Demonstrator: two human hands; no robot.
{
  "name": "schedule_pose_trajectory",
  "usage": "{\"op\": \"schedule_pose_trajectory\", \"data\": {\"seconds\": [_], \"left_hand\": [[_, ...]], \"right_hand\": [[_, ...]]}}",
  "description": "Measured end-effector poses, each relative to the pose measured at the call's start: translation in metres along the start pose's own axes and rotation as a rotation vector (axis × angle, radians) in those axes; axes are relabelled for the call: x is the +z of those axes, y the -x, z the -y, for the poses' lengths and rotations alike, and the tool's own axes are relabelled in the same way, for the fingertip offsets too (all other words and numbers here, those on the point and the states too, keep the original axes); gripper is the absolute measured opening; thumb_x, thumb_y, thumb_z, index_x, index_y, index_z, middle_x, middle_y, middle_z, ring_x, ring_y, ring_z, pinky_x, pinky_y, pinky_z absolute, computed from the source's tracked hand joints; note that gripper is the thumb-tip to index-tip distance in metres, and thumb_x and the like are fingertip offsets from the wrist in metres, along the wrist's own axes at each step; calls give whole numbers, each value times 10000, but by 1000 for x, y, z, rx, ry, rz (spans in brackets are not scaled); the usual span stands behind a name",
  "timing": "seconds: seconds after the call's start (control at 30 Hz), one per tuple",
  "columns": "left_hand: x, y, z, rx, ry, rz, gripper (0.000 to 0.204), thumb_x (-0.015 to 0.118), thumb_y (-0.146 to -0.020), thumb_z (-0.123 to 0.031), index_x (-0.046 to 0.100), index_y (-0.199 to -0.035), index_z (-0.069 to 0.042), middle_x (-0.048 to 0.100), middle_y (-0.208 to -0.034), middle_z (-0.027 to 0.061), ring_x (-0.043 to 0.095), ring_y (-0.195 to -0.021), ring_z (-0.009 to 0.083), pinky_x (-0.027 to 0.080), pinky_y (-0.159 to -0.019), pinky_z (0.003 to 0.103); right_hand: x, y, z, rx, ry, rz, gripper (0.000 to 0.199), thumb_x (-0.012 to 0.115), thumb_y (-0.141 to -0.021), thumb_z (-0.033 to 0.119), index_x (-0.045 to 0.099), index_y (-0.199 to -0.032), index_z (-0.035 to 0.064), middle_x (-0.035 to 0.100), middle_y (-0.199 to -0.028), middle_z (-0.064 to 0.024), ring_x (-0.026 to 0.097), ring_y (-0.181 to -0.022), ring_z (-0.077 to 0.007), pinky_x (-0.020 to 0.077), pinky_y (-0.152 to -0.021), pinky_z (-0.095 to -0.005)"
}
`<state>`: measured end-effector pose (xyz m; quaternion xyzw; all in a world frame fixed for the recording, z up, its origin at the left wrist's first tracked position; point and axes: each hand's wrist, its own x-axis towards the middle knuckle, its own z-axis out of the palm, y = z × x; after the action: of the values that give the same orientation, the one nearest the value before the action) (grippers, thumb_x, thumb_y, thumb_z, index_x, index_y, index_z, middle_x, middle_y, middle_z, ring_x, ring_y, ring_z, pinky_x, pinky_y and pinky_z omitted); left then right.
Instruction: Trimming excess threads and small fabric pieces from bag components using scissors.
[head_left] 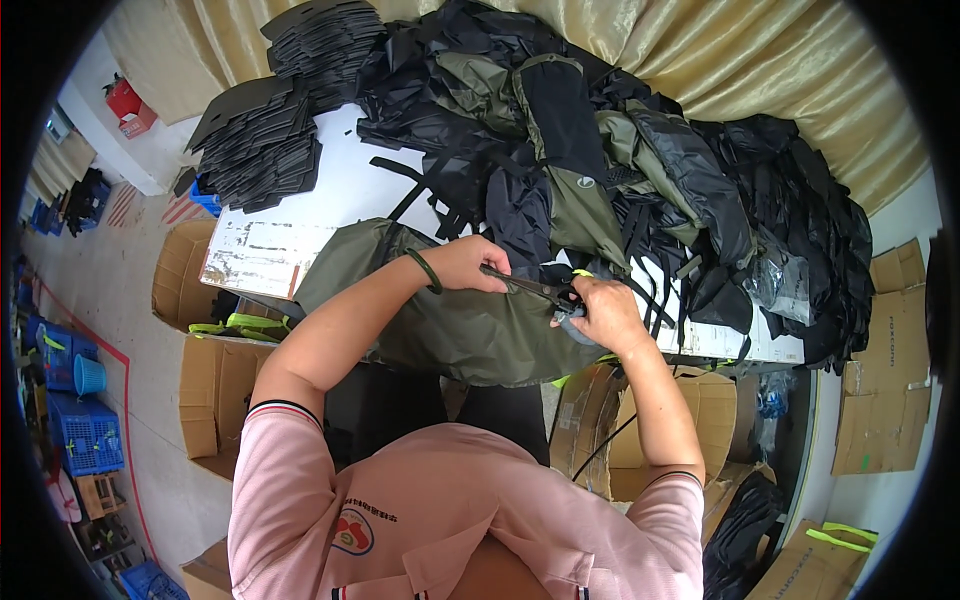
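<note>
An olive-green bag lies over the near edge of the white table. My left hand, with a green band on its wrist, is closed on the bag's fabric at the top. My right hand grips the loops of black scissors, whose blades point toward my left hand. A small grey piece of fabric sits under my right fingers, with neon-yellow trim beside it.
A big heap of black and olive bags covers the table's back and right. Stacks of black flat panels sit at its far left. Cardboard boxes stand below the table, more at the right. Blue crates line the floor at left.
</note>
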<state>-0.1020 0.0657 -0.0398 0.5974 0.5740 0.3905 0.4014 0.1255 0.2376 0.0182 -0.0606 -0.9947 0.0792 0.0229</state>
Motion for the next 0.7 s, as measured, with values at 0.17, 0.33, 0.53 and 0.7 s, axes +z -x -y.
{"op": "schedule_pose_trajectory", "data": {"seconds": [0.17, 0.33, 0.53, 0.7], "left_hand": [[1, 0, 0, 6, -16, 1, 200, 725, -806, -148, 650, -921, -2, 668, -865, 48, 604, -820, 100, 478, -772, 263], [1, -2, -2, -22, -20, 16, 200, 725, -804, -148, 649, -921, -4, 669, -866, 54, 609, -821, 107, 479, -777, 266], [1, -2, 0, -18, -22, 20, 209, 728, -803, -154, 648, -927, -6, 670, -873, 57, 612, -829, 112, 478, -782, 268], [0, -2, 0, -14, -19, 24, 204, 729, -802, -152, 649, -924, -8, 672, -878, 55, 611, -838, 109, 479, -787, 272]], "right_hand": [[5, 2, -3, 18, -12, 10, 373, 785, -648, 286, 540, -802, 52, 638, -753, -120, 631, -740, -335, 484, -686, -433], [2, 3, 2, 26, -54, -20, 422, 783, -643, 352, 534, -794, 46, 631, -754, -134, 625, -748, -341, 473, -698, -419], [6, 3, -2, 7, -47, -39, 425, 790, -642, 350, 540, -800, 45, 631, -749, -135, 621, -750, -342, 465, -705, -410], [7, 4, -2, 31, -26, -21, 392, 797, -640, 309, 549, -803, 53, 629, -737, -133, 625, -737, -351, 475, -670, -424]]}}
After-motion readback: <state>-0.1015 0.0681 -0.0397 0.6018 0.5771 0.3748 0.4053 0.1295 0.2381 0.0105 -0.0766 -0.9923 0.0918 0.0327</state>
